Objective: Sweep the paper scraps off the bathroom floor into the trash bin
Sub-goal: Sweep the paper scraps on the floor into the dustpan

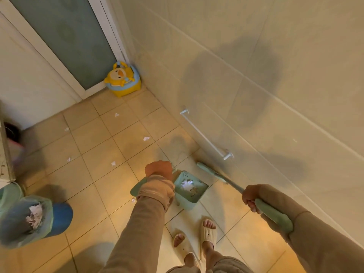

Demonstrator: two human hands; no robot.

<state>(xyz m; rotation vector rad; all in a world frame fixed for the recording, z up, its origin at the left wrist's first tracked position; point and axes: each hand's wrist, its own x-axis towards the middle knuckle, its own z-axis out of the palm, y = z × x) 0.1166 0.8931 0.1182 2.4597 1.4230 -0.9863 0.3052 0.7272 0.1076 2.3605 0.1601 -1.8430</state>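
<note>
My left hand (158, 170) is closed around the handle of a mint-green dustpan (190, 191), which holds white paper scraps and dark specks. My right hand (254, 196) grips the green handle of a broom (211, 173); its head rests on the floor by the wall, just beyond the dustpan. Several white paper scraps lie on the tan tiles: one far out (116, 114), one near the middle (146, 138), one closer (113, 163). At the lower left a trash bin (23, 219) with a liner bag and a blue lid holds torn paper.
A yellow duck potty (123, 79) stands in the far corner by a frosted glass door (65, 36). A white towel bar (206, 134) juts from the tiled wall on the right. My feet in cream slippers (207, 233) stand behind the dustpan.
</note>
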